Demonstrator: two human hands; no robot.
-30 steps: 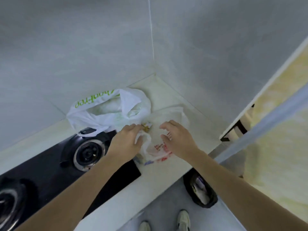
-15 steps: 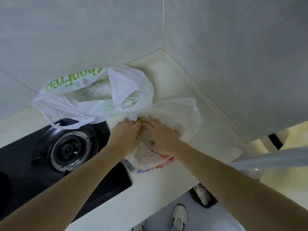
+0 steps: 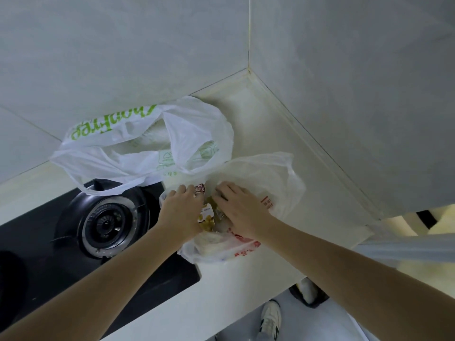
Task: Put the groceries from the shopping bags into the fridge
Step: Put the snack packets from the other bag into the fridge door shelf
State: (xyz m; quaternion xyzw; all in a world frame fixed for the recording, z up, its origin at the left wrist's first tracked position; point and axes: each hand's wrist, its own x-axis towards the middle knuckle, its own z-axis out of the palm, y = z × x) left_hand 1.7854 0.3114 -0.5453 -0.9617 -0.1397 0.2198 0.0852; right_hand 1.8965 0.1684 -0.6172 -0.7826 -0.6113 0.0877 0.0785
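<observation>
Two plastic shopping bags lie on the pale countertop [image 3: 248, 286] in the corner. The far one is a white bag with green lettering [image 3: 138, 141], its mouth gaping. The near one is a thin clear bag with red print [image 3: 270, 183]. My left hand [image 3: 182, 212] grips the near bag's left rim. My right hand [image 3: 242, 210] reaches into the bag's mouth, fingers curled down among the packets. A yellow snack packet [image 3: 206, 217] and a dark red label [image 3: 200, 189] show between my hands. What my right fingers hold is hidden.
A black gas hob [image 3: 73, 262] with a round burner [image 3: 108, 225] lies left of the bags, partly under the white bag. Grey tiled walls [image 3: 344, 94] meet behind the counter. A pale door edge [image 3: 406, 247] juts in at right. Shoes [image 3: 269, 318] show on the floor below.
My hands have parted slightly and opened the near bag's mouth, exposing the yellow packet. The view has tilted a little lower over the counter.
</observation>
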